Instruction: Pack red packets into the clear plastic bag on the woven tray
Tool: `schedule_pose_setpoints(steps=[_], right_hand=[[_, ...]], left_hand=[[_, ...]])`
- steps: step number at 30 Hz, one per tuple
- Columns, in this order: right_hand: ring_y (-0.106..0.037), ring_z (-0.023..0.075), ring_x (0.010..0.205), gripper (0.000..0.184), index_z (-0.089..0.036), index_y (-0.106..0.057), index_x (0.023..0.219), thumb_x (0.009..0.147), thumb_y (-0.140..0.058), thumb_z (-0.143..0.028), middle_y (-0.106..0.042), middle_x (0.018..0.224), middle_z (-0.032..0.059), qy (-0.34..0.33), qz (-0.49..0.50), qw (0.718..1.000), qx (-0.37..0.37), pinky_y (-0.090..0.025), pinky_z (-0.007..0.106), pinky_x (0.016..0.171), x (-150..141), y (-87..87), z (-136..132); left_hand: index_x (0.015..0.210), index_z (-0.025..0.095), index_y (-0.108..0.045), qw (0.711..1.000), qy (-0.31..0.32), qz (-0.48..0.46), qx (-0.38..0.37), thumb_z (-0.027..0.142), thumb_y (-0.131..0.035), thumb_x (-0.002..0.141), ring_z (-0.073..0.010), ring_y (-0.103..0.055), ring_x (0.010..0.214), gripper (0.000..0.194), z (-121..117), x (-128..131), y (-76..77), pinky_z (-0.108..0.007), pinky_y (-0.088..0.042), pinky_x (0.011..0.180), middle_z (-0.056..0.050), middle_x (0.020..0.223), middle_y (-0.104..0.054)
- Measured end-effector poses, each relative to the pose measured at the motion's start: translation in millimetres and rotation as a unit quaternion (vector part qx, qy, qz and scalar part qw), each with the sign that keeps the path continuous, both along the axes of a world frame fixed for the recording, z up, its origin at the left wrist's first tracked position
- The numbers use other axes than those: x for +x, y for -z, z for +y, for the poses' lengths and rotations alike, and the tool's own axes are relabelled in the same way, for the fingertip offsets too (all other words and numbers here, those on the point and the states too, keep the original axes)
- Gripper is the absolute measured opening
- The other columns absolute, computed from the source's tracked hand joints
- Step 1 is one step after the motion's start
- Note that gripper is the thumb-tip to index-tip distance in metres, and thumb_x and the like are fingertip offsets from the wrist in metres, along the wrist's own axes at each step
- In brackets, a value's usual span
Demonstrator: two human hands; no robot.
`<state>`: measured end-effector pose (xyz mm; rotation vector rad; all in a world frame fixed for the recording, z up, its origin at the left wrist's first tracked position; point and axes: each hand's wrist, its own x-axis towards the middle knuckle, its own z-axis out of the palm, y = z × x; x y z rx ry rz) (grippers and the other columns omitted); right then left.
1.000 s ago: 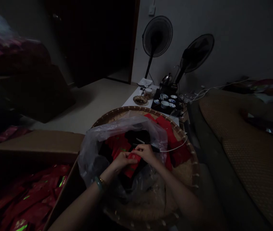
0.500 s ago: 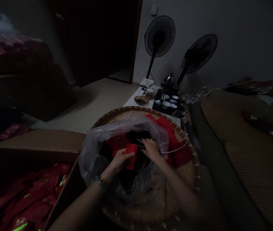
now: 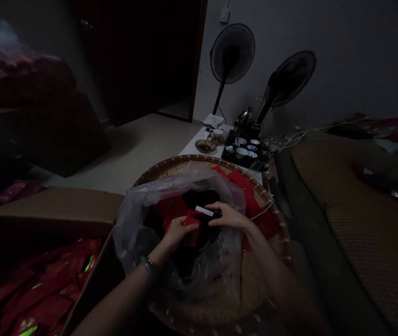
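My left hand [image 3: 178,231] pinches a small red packet [image 3: 192,228], which looks like a red envelope. Fingers and thumb of my right hand [image 3: 230,216] close on a small dark item with a white strip [image 3: 204,211], its exact kind unclear in the dim light. The dark item's left end meets the upper edge of the red packet; whether it is inside cannot be made out. Both hands are over a clear plastic bag [image 3: 129,224] spread open, with black and red things in it. The bag lies in a round woven bamboo tray [image 3: 255,298].
More red packets [image 3: 251,191] lie at the tray's right side. A cardboard box [image 3: 55,200] full of red packets [image 3: 52,284] stands at the left. Beyond the tray are a low table with teacups [image 3: 243,152], a kettle [image 3: 245,115] and two fans [image 3: 232,53]. A woven mat [image 3: 367,224] lies right.
My right hand has lifted the dark item with the white strip out of the bag's dark contents and moved it against the red packet. My left hand stays nearly in place, the packet tilted slightly.
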<state>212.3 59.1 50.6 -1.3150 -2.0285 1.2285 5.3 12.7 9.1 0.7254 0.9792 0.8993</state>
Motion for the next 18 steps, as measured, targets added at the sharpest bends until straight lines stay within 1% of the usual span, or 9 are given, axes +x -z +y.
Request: schedule_pose_setpoints(steps=[2,4,7,9,12,14,16,18], right_hand=[[-0.059,0.0218,0.094,0.057,-0.019,-0.062,0.109,0.055,-0.077,-0.028,-0.063,0.102,0.0071,-0.004,-0.009,1.000,0.006,-0.045,0.034,0.082,-9.0,-1.9,-4.7],[-0.060,0.0221,0.093,0.051,-0.019,-0.064,0.105,0.056,-0.076,-0.026,-0.065,0.100,0.0065,0.000,-0.002,1.000,0.013,-0.045,0.034,0.082,-17.4,-2.3,-7.1],[-0.062,0.0220,0.087,0.037,-0.018,-0.068,0.096,0.059,-0.074,-0.022,-0.069,0.093,0.0055,0.027,0.006,1.000,0.015,-0.046,0.033,0.078,-24.8,-1.3,-7.8],[-0.062,0.0220,0.085,0.033,-0.018,-0.070,0.093,0.060,-0.072,-0.020,-0.070,0.090,0.0056,0.045,0.002,0.999,0.023,-0.046,0.033,0.076,-26.2,-0.1,-7.6],[-0.062,0.0218,0.084,0.031,-0.018,-0.070,0.092,0.061,-0.072,-0.020,-0.070,0.090,0.0059,0.055,-0.008,0.997,0.045,-0.046,0.031,0.074,-26.0,1.5,-7.7],[-0.062,0.0215,0.084,0.031,-0.018,-0.070,0.092,0.061,-0.071,-0.021,-0.069,0.091,0.0064,0.058,-0.016,0.997,0.054,-0.046,0.030,0.072,-25.9,2.0,-8.0],[-0.062,0.0210,0.083,0.031,-0.018,-0.070,0.092,0.062,-0.071,-0.021,-0.069,0.091,0.0065,0.060,-0.019,0.996,0.060,-0.046,0.029,0.071,-26.3,2.3,-8.2],[-0.062,0.0203,0.081,0.030,-0.019,-0.070,0.092,0.062,-0.071,-0.022,-0.069,0.089,0.0057,0.061,-0.023,0.996,0.068,-0.045,0.029,0.070,-26.9,3.0,-8.2]], left_hand=[[0.082,0.013,-0.069,1.000,0.007,0.006,0.006,0.029,-0.082,0.047,-0.0136,-0.060,0.057,0.041,-0.9,3.0,-1.5,-0.024,-0.044,0.057,-0.003,0.071,-0.069],[0.078,0.012,-0.069,1.000,0.006,0.015,0.005,0.028,-0.082,0.046,-0.0131,-0.059,0.056,0.038,-1.9,5.1,-3.1,-0.023,-0.044,0.057,-0.002,0.068,-0.069],[0.074,0.012,-0.068,1.000,0.003,0.021,0.003,0.029,-0.083,0.046,-0.0128,-0.059,0.055,0.036,-3.1,6.4,-4.2,-0.023,-0.043,0.056,-0.002,0.066,-0.068],[0.074,0.011,-0.068,1.000,0.008,0.021,0.006,0.030,-0.082,0.046,-0.0127,-0.058,0.055,0.037,-3.6,6.3,-4.0,-0.023,-0.043,0.056,-0.003,0.066,-0.068],[0.078,0.011,-0.068,1.000,0.017,0.022,0.001,0.032,-0.082,0.047,-0.0130,-0.059,0.056,0.040,-4.2,6.1,-4.1,-0.023,-0.044,0.057,-0.003,0.068,-0.068],[0.081,0.011,-0.067,1.000,0.019,0.016,0.002,0.035,-0.080,0.050,-0.0129,-0.059,0.057,0.041,-4.1,6.0,-5.1,-0.023,-0.043,0.057,-0.003,0.069,-0.067],[0.082,0.012,-0.066,1.000,0.006,0.003,0.019,0.039,-0.077,0.055,-0.0126,-0.059,0.059,0.039,-3.2,5.5,-7.0,-0.021,-0.042,0.057,-0.003,0.071,-0.067],[0.080,0.013,-0.065,0.999,-0.022,-0.011,0.040,0.043,-0.074,0.059,-0.0124,-0.058,0.062,0.038,-1.3,4.6,-8.8,-0.020,-0.042,0.059,-0.002,0.071,-0.066]])
